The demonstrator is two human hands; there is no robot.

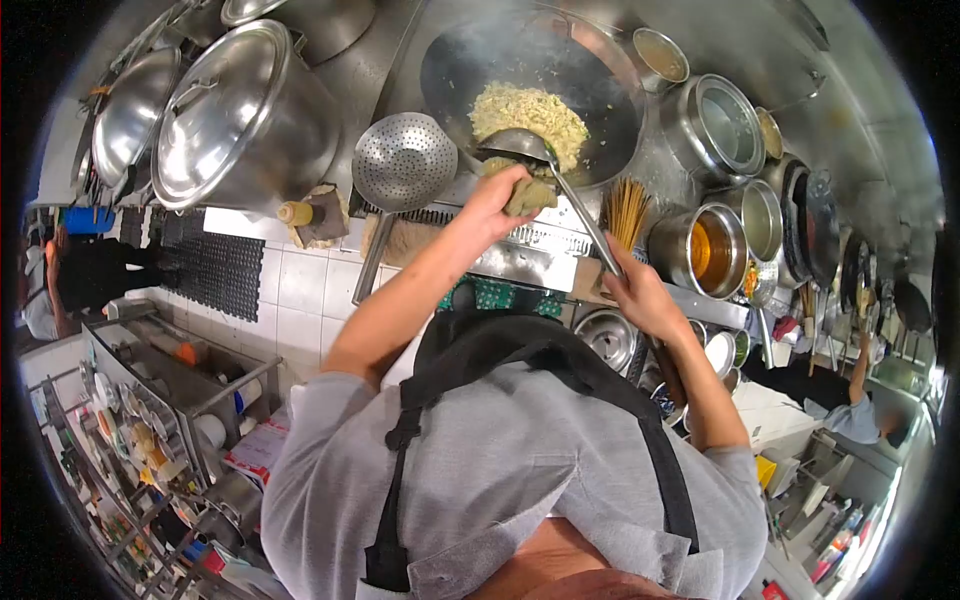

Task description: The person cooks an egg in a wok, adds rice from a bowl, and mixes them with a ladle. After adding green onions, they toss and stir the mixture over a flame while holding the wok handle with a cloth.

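A large dark wok [610,100] sits on the stove, with a pale yellow chopped food [530,112], perhaps fried rice, spread in its middle and steam rising. My left hand [494,207] is closed on a folded greenish cloth [530,196] at the wok's near rim; any handle under the cloth is hidden. In my right hand [642,298] is the long handle of a metal ladle [520,143]. The ladle's bowl rests over the near side of the food. Left of the wok lies a perforated strainer [405,160], its handle pointing toward me.
A bamboo wok brush [626,212] stands right of the ladle. Beyond it are a pot of orange liquid [710,250] and several metal pots. A big lidded stockpot [235,115] stands at left. Other people [855,415] are at both sides.
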